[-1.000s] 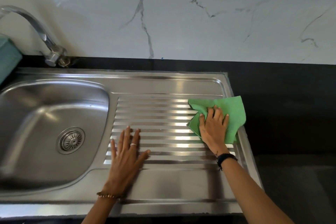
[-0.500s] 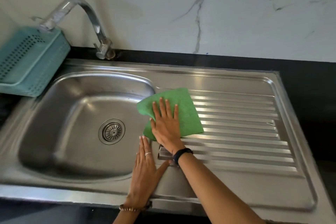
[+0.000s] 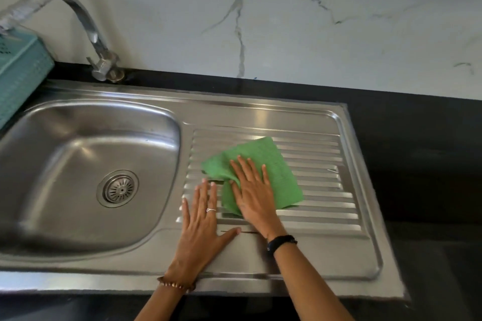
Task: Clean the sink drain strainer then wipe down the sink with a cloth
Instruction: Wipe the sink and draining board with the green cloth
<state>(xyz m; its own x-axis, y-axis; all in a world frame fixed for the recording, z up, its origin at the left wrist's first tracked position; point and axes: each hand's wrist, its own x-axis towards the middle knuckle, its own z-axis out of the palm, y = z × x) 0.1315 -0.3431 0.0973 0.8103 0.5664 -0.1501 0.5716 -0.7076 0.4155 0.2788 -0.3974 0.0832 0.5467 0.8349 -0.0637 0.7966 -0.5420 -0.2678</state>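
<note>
A green cloth (image 3: pixel 276 164) lies on the ribbed drainboard (image 3: pixel 320 185) of the steel sink. My right hand (image 3: pixel 253 190) presses flat on the cloth, fingers spread, bunching its left edge. Just left of it, my left hand (image 3: pixel 202 224) rests flat on the drainboard with fingers apart and holds nothing. The round drain strainer (image 3: pixel 118 188) sits in the bottom of the sink basin (image 3: pixel 65 154), to the left of both hands.
A curved chrome faucet (image 3: pixel 91 31) rises at the back left of the sink. A teal perforated basket (image 3: pixel 18 78) stands at the far left edge. Black countertop (image 3: pixel 417 151) surrounds the sink, with a marble wall behind.
My right hand has slid the cloth from the drainboard's right end to the basin edge, then back right toward the middle. The left hand stayed flat on the drainboard.
</note>
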